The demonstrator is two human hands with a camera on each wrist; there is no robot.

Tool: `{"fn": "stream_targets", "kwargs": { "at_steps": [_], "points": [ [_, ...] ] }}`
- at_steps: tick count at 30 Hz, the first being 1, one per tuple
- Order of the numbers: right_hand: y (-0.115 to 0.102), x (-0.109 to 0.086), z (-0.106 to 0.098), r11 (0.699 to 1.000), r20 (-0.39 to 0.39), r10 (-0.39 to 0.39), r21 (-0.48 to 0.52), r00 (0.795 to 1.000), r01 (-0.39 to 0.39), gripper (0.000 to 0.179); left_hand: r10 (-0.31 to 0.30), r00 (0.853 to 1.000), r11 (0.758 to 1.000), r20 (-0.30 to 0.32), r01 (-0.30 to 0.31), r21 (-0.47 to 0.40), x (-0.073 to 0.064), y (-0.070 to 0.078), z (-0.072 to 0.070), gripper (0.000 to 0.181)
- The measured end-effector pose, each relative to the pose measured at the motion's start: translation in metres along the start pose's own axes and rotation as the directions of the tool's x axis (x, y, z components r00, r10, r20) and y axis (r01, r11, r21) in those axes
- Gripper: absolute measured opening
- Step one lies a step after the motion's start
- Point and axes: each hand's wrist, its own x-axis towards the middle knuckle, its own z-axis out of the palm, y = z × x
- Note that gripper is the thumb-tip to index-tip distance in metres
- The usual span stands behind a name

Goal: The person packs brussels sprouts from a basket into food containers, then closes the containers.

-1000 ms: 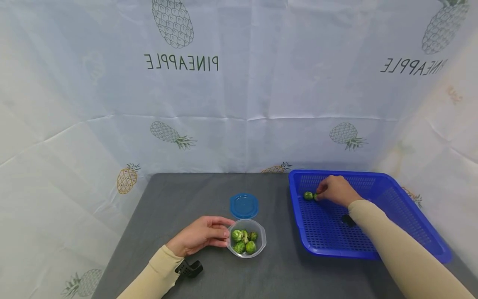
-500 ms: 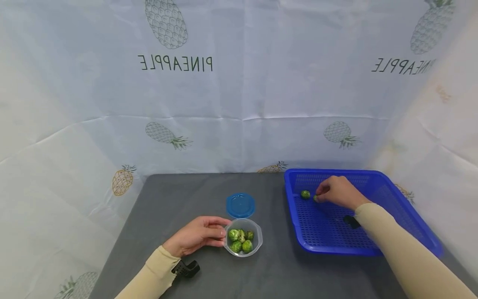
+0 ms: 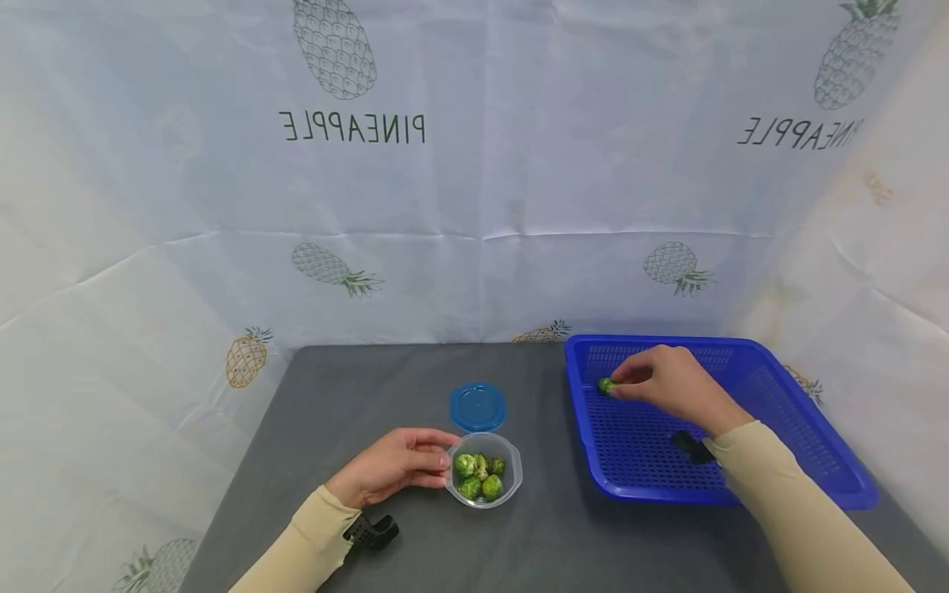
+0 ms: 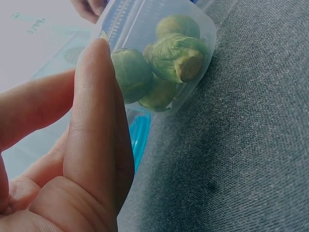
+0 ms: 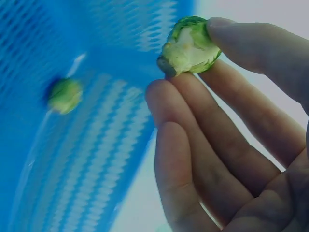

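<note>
My left hand (image 3: 400,468) grips the near-left side of a clear plastic container (image 3: 515,482), thumb at the rim. Several green Brussels sprouts (image 3: 469,487) lie inside it; the left wrist view shows them through its wall (image 4: 210,29). Over the blue basket (image 3: 615,486), my right hand (image 3: 670,387) pinches one Brussels sprout (image 5: 190,46) between thumb and fingertips. Another Brussels sprout (image 5: 65,95) lies in the basket's far-left corner, just beyond my fingers in the head view. The held sprout is mostly hidden there behind the hand.
A round blue lid (image 3: 478,407) lies on the grey table (image 3: 356,387) just behind the container. The basket takes up the table's right side. A white curtain (image 3: 474,181) printed with pineapples hangs behind and along both sides.
My right hand has lifted slightly from the basket floor with a sprout, its fingers now overlapping the corner sprout in the head view. The left hand and container stay put.
</note>
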Motion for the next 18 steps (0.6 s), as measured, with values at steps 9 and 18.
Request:
{"fn": "stream_targets", "kwargs": {
  "at_steps": [9, 18],
  "points": [
    [-0.053, -0.008, 0.02, 0.995, -0.043, -0.041, 0.084, 0.998, 0.045, 0.017, -0.01, 1.0, 1.0, -0.01, 0.01, -0.008, 0.0, -0.001, -0.002, 0.058],
    [-0.103, -0.004, 0.08, 0.957, 0.009, -0.163, 0.244, 0.987, 0.156, 0.013, -0.015, 1.0, 1.0, -0.024, 0.015, 0.005, 0.0, 0.0, -0.004, 0.057]
  ]
}}
